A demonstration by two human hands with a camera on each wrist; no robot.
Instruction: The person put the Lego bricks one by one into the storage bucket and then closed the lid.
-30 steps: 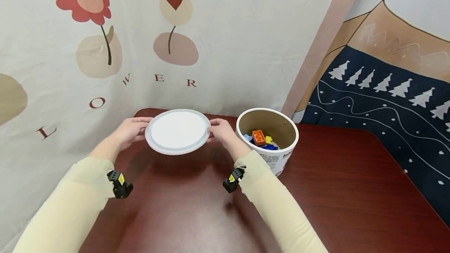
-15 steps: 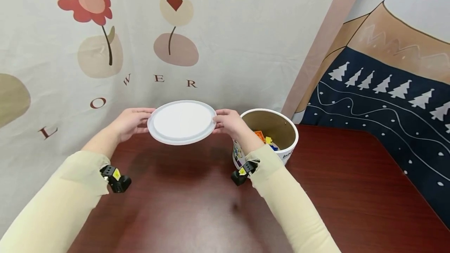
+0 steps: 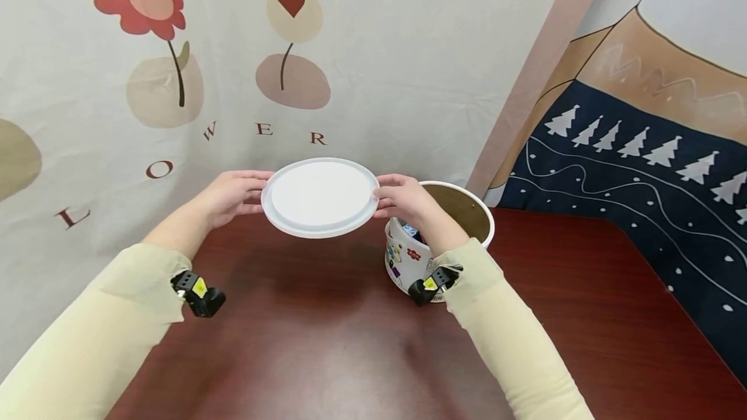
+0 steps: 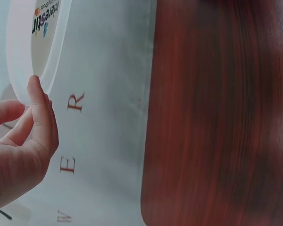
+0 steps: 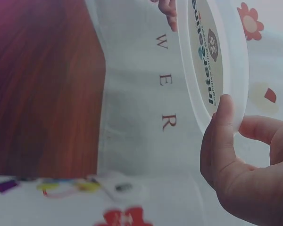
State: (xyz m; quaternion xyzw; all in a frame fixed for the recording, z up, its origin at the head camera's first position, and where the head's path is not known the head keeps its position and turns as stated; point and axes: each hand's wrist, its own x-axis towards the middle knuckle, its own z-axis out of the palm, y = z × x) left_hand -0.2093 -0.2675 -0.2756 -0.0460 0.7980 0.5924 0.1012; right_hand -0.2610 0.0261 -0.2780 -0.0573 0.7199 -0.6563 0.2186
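Note:
A white round lid (image 3: 321, 196) is held up over the table between both hands. My left hand (image 3: 233, 196) pinches its left edge; my right hand (image 3: 405, 199) pinches the opposite edge. From the left wrist, a printed label (image 4: 45, 33) shows on the lid's other face, with fingertips at the rim. The same lettering appears on the lid (image 5: 210, 56) in the right wrist view. Behind the right hand and forearm stands an uncovered white tub (image 3: 408, 258) with colourful prints. A small blue piece (image 3: 412, 232) shows inside it; the arm hides the other contents.
The dark red wooden table (image 3: 327, 355) runs under both arms. A pale curtain (image 3: 379, 50) with flowers and letters hangs along its back edge. To the right hangs a dark blue cloth (image 3: 630, 186) printed with white trees.
Both hands have carried the lid to the right and upward, toward the tub. My right forearm now covers most of the tub's opening, where orange and yellow blocks showed earlier.

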